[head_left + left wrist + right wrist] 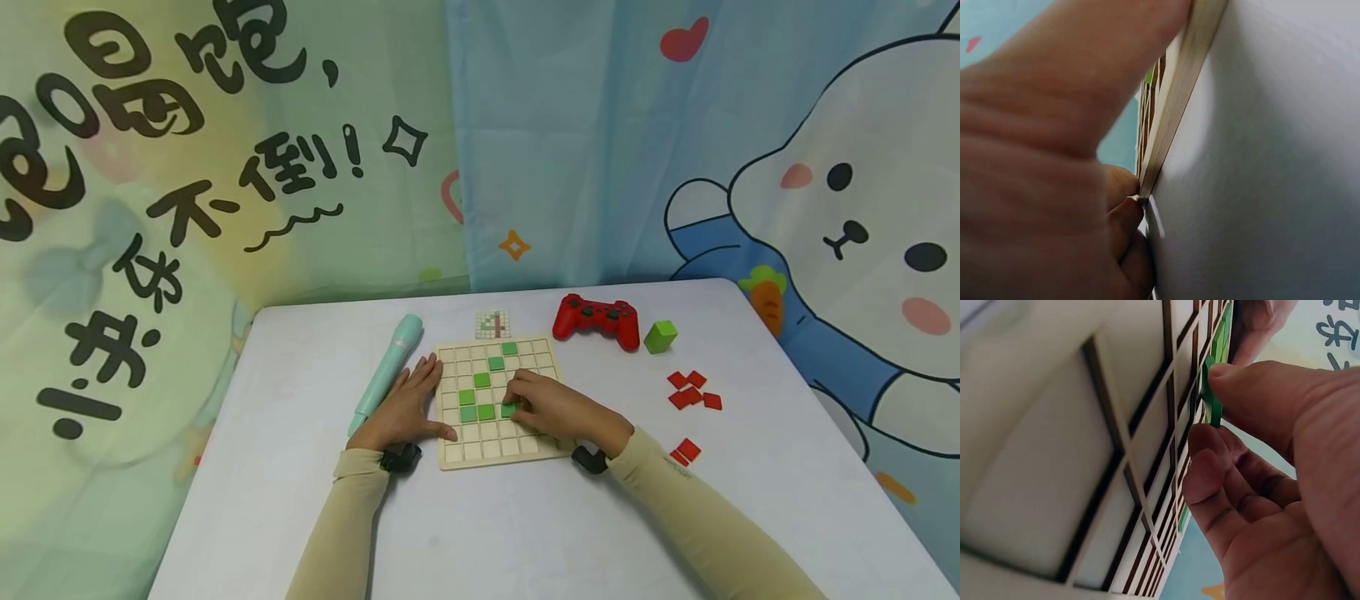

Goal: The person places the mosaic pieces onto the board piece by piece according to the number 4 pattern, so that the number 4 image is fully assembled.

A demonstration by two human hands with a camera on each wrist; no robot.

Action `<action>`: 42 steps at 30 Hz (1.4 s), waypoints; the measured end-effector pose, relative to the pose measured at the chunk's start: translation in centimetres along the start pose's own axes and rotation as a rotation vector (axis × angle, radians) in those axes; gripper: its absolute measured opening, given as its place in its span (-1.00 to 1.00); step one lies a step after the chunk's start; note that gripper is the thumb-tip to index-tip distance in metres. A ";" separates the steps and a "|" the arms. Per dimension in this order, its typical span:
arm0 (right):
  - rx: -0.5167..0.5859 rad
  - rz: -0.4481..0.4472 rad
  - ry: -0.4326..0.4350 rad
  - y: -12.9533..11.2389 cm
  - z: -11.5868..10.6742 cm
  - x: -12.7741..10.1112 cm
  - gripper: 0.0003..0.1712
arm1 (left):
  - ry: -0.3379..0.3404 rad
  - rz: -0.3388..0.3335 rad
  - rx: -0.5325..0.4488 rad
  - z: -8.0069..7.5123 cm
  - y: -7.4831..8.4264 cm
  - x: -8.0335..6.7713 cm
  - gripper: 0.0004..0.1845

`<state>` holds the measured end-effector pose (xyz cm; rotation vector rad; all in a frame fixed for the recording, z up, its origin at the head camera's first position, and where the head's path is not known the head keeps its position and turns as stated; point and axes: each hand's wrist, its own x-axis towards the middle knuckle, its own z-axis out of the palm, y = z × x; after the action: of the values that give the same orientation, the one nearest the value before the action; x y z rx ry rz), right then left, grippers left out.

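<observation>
A wooden grid board (542,360) lies on the white table (525,533) with several green tiles (482,380) set in a rough diagonal. My left hand (408,406) rests flat against the board's left edge, fingers straight and thumb on its lower left corner. In the left wrist view the thumb (1085,75) lies along the board's rim (1179,94). My right hand (546,407) is over the board's middle. Its thumb and fingertips pinch a green tile (1212,406) standing on edge above a cell of the board (1054,456), also seen as the green tile (508,409) in the head view.
A teal cylinder (386,371) lies left of the board. A small pattern card (492,324), a red game controller (597,320) and a green cube (660,336) sit behind it. Loose red tiles (693,389) and two more red tiles (685,452) lie to the right. Printed curtains hang behind.
</observation>
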<state>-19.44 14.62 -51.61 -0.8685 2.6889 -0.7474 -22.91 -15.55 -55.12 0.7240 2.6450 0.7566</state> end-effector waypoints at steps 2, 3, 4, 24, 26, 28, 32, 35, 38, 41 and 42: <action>-0.006 0.003 -0.003 -0.1 0.0 0.1 -0.85 | -0.003 0.000 0.003 0.0 0.1 0.1 0.42; -0.008 0.006 -0.005 -0.1 0.0 0.1 -0.85 | -0.003 -0.001 0.005 0.0 0.1 0.1 0.42; -0.011 0.007 -0.005 -0.2 0.0 0.2 -0.85 | -0.004 -0.001 0.008 0.0 0.1 0.1 0.42; 0.012 0.033 -0.008 0.0 0.6 1.4 -0.89 | -0.005 -0.018 -0.007 0.2 0.2 0.0 0.43; 0.000 0.044 -0.014 0.0 0.7 1.5 -0.91 | -0.007 -0.022 -0.011 0.3 0.1 0.0 0.43; -0.005 0.066 -0.019 0.0 0.7 1.3 -0.92 | 0.000 -0.018 -0.014 0.4 0.1 0.1 0.43; 0.023 0.108 0.039 0.3 -0.3 -0.1 -0.78 | 0.000 -0.010 -0.007 0.6 0.1 0.3 0.43; 0.084 0.144 0.161 1.1 -1.9 -2.4 -0.72 | -0.004 0.002 0.000 0.7 0.1 0.4 0.43; 0.124 0.197 0.330 2.8 -3.8 -5.4 -0.72 | -0.001 0.005 -0.008 0.6 0.2 0.4 0.43; 0.150 0.265 0.517 5.1 -5.5 -8.6 -0.73 | 0.003 -0.002 -0.014 0.3 0.2 0.1 0.42; 0.168 0.293 0.574 5.8 -5.9 -9.7 -0.72 | 0.003 -0.006 -0.013 0.2 0.1 0.0 0.42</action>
<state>-16.55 26.79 -49.24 -0.2234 3.0645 -1.2819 -22.82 -15.36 -55.21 0.7123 2.6410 0.7727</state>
